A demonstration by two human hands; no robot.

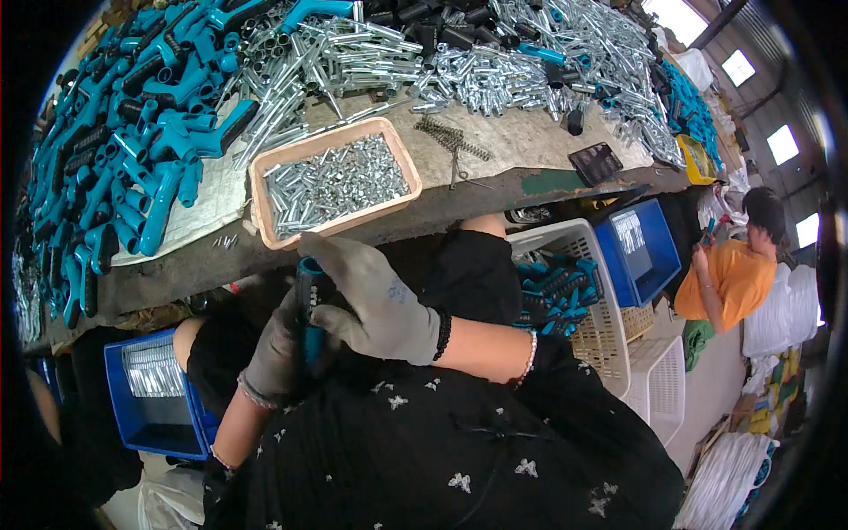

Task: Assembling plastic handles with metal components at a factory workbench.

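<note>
Upright over my lap is a teal-and-black plastic tool handle (309, 291), tube-like at its upper end. My left hand (276, 344), in a grey work glove, wraps round it from the left. In a matching glove, my right hand (384, 305) closes on it from the right, fingers curled over the top end and thumb against the side. Any small part between those fingertips is hidden. Just beyond both hands, at the bench edge, a pale pink tray (408, 168) holds many small metal pins and sleeves.
Teal handle housings (163, 199) heap at the bench's left; metal rods and tubes (353, 62) pile behind. Springs (450, 137) and a dark phone-like slab (596, 163) lie nearer. A white crate (609, 349) of teal parts, blue bins (662, 238) and a person in orange (729, 278) are right.
</note>
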